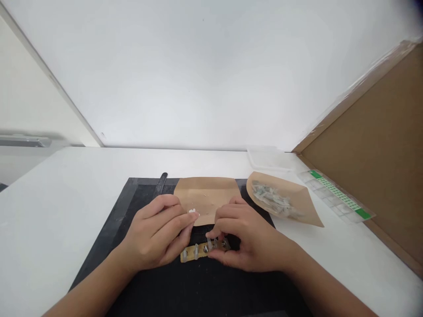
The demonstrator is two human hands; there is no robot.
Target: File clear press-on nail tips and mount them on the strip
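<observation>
My left hand [157,233] is closed, thumb and fingers pinched on a small white piece [192,211] above a brown paper sheet [211,191]. To its right, my right hand [243,235] grips a small clear plastic piece [209,243] between thumb and fingers. That piece stands on a narrow tan strip [200,252] lying on the black mat [158,290]. Several similar clear pieces and small metal parts sit along the strip. My right fingers partly hide its right end.
A brown paper envelope [306,204] with several clear plastic pieces [272,198] on it lies to the right. Beyond it are a clear compartment box with a green label [340,193] and a clear tray [269,158]. A black tool [161,183] rests behind my left hand. Cardboard [370,145] stands at right.
</observation>
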